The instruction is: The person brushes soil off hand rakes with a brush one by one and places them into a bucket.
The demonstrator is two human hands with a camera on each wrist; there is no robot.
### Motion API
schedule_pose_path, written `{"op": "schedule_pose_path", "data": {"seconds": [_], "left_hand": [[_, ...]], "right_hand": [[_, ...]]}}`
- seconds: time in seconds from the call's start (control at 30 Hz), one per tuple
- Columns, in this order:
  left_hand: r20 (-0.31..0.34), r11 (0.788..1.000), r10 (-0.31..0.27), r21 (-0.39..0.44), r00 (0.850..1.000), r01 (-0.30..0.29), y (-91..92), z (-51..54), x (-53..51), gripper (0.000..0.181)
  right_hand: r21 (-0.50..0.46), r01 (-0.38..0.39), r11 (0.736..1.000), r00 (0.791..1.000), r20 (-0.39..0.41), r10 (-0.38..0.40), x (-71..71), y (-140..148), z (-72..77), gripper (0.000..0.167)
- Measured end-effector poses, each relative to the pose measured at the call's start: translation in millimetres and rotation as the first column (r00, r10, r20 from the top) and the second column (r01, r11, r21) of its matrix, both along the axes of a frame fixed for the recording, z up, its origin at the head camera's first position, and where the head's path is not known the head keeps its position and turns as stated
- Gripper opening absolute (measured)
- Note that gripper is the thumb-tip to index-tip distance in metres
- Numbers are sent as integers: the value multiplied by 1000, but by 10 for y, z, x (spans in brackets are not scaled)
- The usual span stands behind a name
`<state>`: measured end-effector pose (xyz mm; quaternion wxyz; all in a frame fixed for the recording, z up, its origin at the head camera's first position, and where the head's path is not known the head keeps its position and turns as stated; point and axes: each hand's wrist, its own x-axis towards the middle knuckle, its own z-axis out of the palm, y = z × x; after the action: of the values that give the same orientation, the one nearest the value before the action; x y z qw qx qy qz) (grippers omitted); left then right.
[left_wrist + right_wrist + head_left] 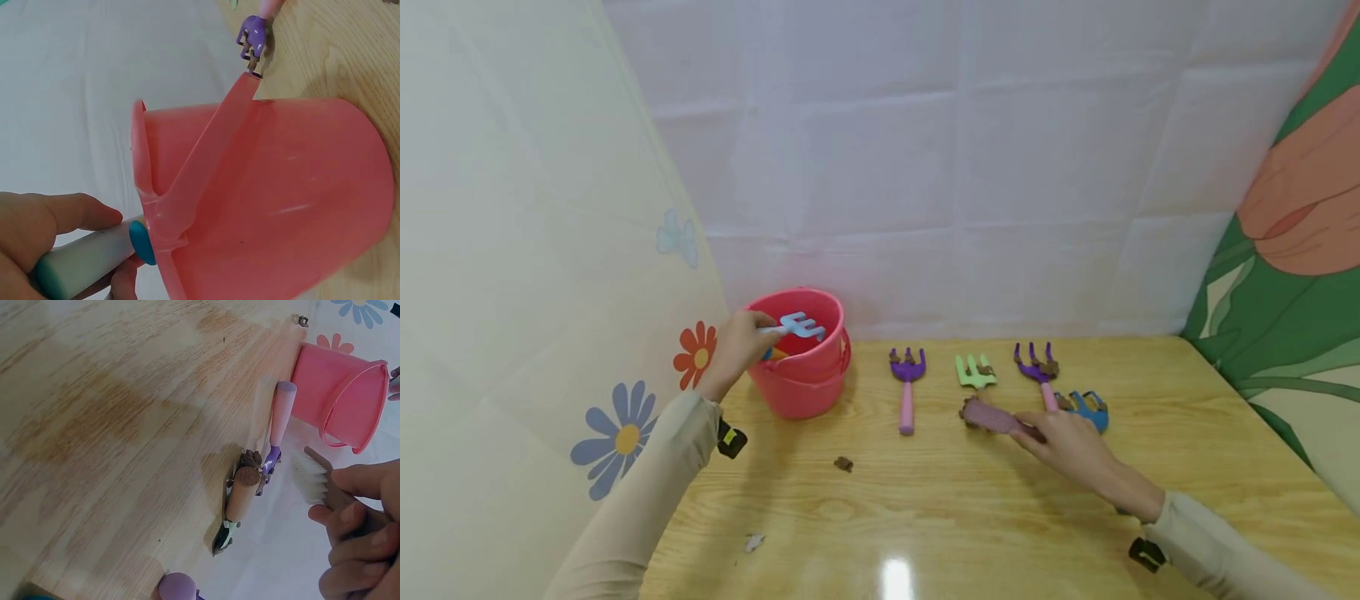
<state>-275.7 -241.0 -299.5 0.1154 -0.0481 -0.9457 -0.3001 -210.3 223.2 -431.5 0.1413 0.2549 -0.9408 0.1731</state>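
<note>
My left hand (737,350) grips a light blue toy hand fork (802,326) by its handle, over the mouth of a pink-red bucket (801,392). In the left wrist view the fork's pale handle (94,262) passes by the bucket's rim. Something blue and orange shows inside the bucket. My right hand (1070,450) holds a brush (990,415) with a mauve back; its white bristles (310,480) show in the right wrist view. The brush is above the brown handle (240,501) of a green fork (976,373), which has brown clumps on its tines.
A purple fork with a pink handle (907,408) lies right of the bucket. A second purple fork (1038,368) and a blue rake head (1092,411) lie near my right hand, all with brown bits. A brown clump (843,463) and a pale scrap (754,542) sit nearer the front.
</note>
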Motion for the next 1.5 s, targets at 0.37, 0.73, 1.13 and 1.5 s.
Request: {"op": "schedule_pose_path", "data": {"seconds": [0.37,0.73,1.13,1.5], "left_hand": [[-53,998,14,-54,998,-17,71,-82,-165,25],[27,997,32,-70,999,-30,80,-140,-251,26],[91,996,5,-88,996,3,24,-205,-271,22],[58,996,24,-89,998,-19,31,-167,-259,22]], "right_hand": [[-14,-3,1000,1000,14,3,22,15,-3,29],[-23,-37,999,999,-12,36,39,1,49,29],[-34,-42,999,999,18,42,44,9,33,27],[-59,-52,997,998,40,55,12,8,-11,28]]}}
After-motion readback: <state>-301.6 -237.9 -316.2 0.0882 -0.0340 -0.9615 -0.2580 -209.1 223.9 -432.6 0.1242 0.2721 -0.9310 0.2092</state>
